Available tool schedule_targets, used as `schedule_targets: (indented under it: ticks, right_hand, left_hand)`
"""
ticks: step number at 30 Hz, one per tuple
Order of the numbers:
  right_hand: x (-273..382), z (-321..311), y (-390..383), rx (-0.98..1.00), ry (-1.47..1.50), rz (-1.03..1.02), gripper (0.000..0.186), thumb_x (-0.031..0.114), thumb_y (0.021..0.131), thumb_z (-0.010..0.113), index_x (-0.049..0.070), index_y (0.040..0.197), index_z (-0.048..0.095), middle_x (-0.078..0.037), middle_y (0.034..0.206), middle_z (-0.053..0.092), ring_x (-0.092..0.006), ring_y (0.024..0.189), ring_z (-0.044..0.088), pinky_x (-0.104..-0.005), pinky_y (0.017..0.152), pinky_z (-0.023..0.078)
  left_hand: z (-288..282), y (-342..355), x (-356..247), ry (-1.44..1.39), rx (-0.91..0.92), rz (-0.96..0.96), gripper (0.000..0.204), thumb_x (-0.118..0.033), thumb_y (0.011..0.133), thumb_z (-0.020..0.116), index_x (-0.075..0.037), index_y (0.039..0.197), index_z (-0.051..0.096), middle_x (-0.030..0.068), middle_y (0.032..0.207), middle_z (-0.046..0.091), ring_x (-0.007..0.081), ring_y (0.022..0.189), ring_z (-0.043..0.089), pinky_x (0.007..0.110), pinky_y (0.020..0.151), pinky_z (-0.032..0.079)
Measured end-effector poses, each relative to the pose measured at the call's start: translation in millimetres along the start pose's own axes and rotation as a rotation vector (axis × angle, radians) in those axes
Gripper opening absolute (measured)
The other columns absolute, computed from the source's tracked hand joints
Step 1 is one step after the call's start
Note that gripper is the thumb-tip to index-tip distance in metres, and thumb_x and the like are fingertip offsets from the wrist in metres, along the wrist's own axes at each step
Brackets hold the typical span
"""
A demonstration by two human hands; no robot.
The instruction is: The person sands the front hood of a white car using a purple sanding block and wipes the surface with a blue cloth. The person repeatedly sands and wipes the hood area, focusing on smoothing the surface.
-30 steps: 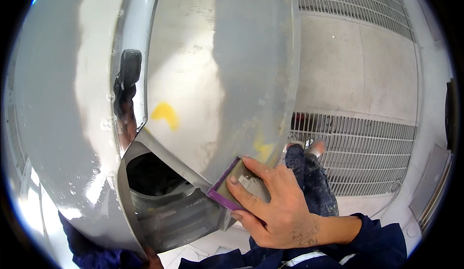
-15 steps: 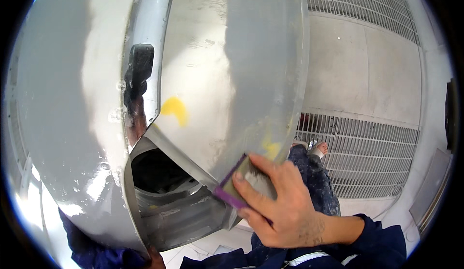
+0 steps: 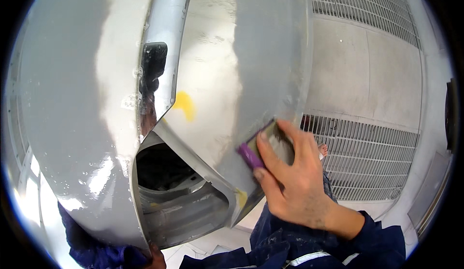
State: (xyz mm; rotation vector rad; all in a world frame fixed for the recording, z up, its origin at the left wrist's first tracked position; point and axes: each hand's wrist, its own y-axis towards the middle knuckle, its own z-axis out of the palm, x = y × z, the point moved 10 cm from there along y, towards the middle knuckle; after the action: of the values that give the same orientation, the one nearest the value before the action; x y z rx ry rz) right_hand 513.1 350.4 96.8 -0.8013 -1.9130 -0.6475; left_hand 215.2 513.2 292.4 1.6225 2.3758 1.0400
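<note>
A hand could pass up the grey panel (image 3: 273,51) beyond the right hand (image 3: 299,184) and its purple-edged block (image 3: 251,156). Leftward, I see a dark recess (image 3: 162,170) in the way, and the left hand (image 3: 156,258) low beside the other panel (image 3: 63,124).

Saw the block (image 3: 279,143), tan-topped with a purple side, set aslant on the panel (image 3: 270,51), near its lower right edge. Saw the panel curved, grey by that edge, pale inward, smudged yellow.
</note>
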Motion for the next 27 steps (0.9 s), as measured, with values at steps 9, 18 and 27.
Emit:
schedule_targets:
  ticks: [9, 18, 27]
  right_hand:
    - [-5, -7, 3, 0.011, -0.075, -0.089, 0.053, 0.008, 0.078, 0.074, -0.006, 0.128, 0.063, -0.038, 0.132, 0.049, -0.0435, 0.097, 0.054, -0.0495, 0.085, 0.046]
    - [2, 25, 2, 0.061, -0.17, -0.106, 0.051, 0.005, 0.081, 0.07, -0.005, 0.13, 0.063, -0.038, 0.137, 0.047, -0.0495, 0.115, 0.054, -0.0543, 0.099, 0.045]
    - [-51, 10, 1, -0.035, -0.281, -0.098, 0.045, 0.012, 0.099, 0.056, -0.003, 0.142, 0.059, -0.03, 0.15, 0.043, -0.047, 0.141, 0.041, -0.0503, 0.117, 0.034]
  left_hand:
    - [3, 4, -9, -0.007, 0.008, 0.003, 0.063, -0.045, 0.087, 0.076, -0.03, 0.143, 0.052, 0.0279, 0.149, 0.043, 0.0539, 0.131, 0.048, 0.061, 0.108, 0.044]
    - [-2, -4, -4, -0.044, 0.06, -0.066, 0.06, -0.047, 0.088, 0.075, -0.033, 0.142, 0.055, 0.028, 0.149, 0.043, 0.0552, 0.13, 0.049, 0.062, 0.107, 0.045]
    - [22, 30, -58, -0.232, -0.069, -0.096, 0.057, -0.049, 0.088, 0.075, -0.036, 0.141, 0.058, 0.0282, 0.149, 0.044, 0.0565, 0.129, 0.05, 0.063, 0.106, 0.046]
